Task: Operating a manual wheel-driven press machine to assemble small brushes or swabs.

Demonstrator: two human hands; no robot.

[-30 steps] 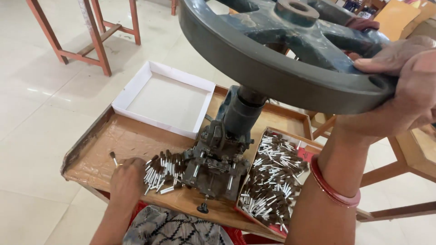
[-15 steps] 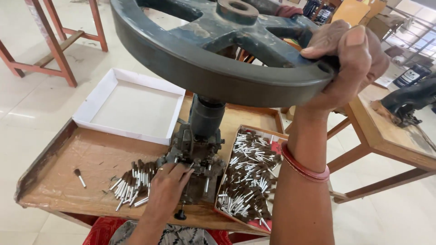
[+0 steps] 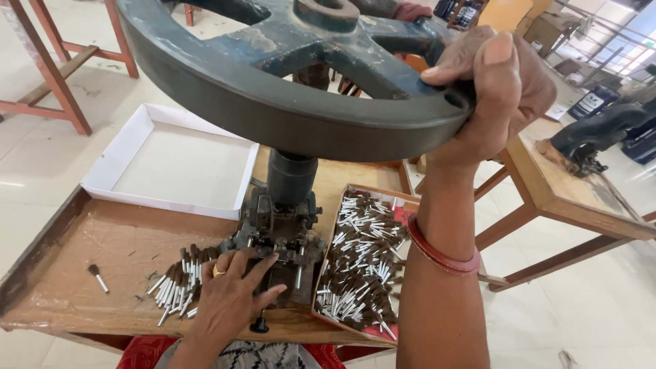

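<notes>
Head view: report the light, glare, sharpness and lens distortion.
Head view: even daylight, glare on the pale floor; the handwheel looms large and bowed by the wide lens; the right hand on its rim and the left hand at the press look sharp.

Big dark grey handwheel (image 3: 287,102) sits flat on top of the hand press (image 3: 283,225), rim chipped and worn. Small brown-tipped metal pins (image 3: 179,277) heaped at the press's 9 o'clock.

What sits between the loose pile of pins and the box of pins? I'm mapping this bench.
The head view shows the dark press base, with the left hand on its front.
</notes>
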